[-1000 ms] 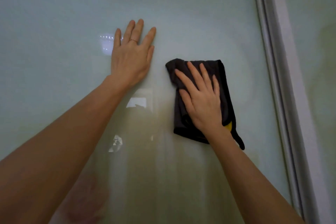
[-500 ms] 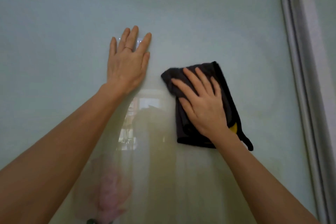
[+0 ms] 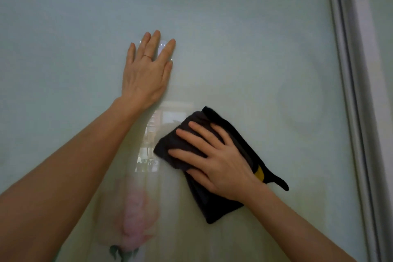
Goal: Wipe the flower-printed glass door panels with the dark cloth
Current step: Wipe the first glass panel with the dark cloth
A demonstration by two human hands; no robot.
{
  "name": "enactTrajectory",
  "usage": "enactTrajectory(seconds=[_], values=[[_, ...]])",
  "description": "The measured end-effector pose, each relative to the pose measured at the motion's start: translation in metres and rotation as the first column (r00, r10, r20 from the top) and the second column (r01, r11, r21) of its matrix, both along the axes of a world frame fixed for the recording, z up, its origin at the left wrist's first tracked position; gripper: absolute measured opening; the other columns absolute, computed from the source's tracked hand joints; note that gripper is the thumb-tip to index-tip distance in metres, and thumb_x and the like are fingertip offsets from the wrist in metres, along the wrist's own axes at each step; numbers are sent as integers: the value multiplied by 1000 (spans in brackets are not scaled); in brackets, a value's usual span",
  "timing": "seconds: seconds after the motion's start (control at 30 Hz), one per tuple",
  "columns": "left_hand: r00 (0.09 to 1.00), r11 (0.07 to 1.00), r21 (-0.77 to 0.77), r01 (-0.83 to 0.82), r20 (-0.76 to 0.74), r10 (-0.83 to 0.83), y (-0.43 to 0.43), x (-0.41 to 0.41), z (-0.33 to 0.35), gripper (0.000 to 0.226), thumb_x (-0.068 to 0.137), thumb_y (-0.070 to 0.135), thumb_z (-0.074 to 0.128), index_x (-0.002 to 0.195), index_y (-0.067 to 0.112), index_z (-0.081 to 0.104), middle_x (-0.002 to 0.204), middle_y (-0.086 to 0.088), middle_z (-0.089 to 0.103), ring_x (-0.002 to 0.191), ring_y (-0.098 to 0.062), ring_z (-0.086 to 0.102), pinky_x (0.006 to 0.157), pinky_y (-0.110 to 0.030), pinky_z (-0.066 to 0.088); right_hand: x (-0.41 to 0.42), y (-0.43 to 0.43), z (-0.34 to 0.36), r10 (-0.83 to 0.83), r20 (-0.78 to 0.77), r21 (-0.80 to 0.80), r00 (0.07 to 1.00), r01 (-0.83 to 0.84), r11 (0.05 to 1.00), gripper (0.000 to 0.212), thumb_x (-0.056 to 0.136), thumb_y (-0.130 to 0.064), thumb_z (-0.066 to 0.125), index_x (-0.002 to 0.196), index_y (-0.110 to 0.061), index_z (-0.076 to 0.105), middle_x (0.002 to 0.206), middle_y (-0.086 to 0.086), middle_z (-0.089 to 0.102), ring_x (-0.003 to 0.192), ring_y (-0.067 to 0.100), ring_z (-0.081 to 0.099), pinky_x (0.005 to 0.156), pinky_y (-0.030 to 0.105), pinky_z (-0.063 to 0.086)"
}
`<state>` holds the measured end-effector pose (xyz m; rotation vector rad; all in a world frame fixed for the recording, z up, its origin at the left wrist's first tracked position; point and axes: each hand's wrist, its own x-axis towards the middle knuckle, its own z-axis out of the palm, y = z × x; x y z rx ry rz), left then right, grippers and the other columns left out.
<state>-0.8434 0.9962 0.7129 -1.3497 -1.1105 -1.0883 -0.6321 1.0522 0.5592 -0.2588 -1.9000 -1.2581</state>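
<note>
A pale green glass door panel point(image 3: 244, 38) fills the view, with a faint pink printed flower point(image 3: 136, 217) low in the middle. My left hand point(image 3: 146, 72) lies flat on the glass, fingers straight and pointing up. My right hand point(image 3: 214, 164) presses a folded dark cloth point(image 3: 212, 206) with a yellow tag against the glass, fingers spread across it. The cloth sits below and to the right of my left hand.
A grey metal door frame point(image 3: 353, 91) runs down the right side, with another pale panel point(image 3: 382, 49) beyond it. Window reflections point(image 3: 148, 140) show on the glass between my hands.
My right hand has slid the cloth down and slightly left on the glass. The view has tilted down, so the pink flower now shows. My left hand stays flat in place.
</note>
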Motion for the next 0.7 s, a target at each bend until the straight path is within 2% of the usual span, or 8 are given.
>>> enactTrajectory(seconds=[0.07,0.17,0.27,0.33,0.43,0.53,0.63,0.7], values=[[1000,1000,0,10,-15,-10,1,0,0,50,109,27,35,159,24,28,167,-14,15,155,-31,11,123,-48,4,-1,3,19,3,-159,-10,987,-5,1000,44,102,-38,48,146,-32,55,161,2,38,152,27,28,119,55,24],[1000,1000,-2,0,-27,0,-1,-7,0,51,109,28,34,159,25,27,167,-12,14,155,-30,10,123,-47,4,-16,2,49,-9,-396,-33,918,-4,999,45,102,-39,44,146,-32,55,160,3,41,150,29,32,118,57,25],[999,1000,-5,-18,-27,18,-4,-16,-2,51,110,29,32,160,27,25,168,-10,12,155,-27,7,123,-45,2,-34,-1,56,-32,-461,-48,887,11,999,47,101,-37,44,147,-32,53,160,4,40,150,32,31,120,59,21],[999,1000,-3,-8,-36,8,-5,-20,-3,50,109,29,33,159,27,26,168,-10,13,155,-27,8,123,-44,2,-41,-4,45,-12,-398,-26,917,2,1000,46,101,-35,46,146,-32,54,160,4,40,150,34,31,118,61,22],[999,1000,-11,5,-39,-5,-7,-23,-3,50,109,28,34,159,27,27,168,-10,14,155,-28,9,123,-44,3,-43,-10,15,9,-121,17,993,-6,1000,47,100,-33,51,147,-35,54,162,1,38,152,33,27,119,60,22],[1000,1000,-18,-3,-28,2,-9,-26,-5,50,110,28,32,159,28,25,168,-9,12,155,-26,7,123,-44,1,-37,-11,-5,13,101,25,995,-16,1000,44,103,-35,49,147,-35,52,163,-1,35,155,29,22,122,55,19],[999,1000,-20,3,-33,-3,-12,-35,-7,50,110,28,32,159,28,26,168,-9,13,155,-26,8,123,-44,2,-35,-9,5,26,85,20,996,-27,999,44,102,-37,50,146,-35,54,162,1,37,154,27,25,121,53,21],[999,1000,-24,6,-41,-7,-14,-39,-7,49,110,27,34,158,27,28,168,-10,15,155,-27,9,123,-44,3,-41,-9,24,32,-93,4,995,-32,999,46,100,-38,50,146,-34,55,161,3,39,152,28,30,119,54,24]])
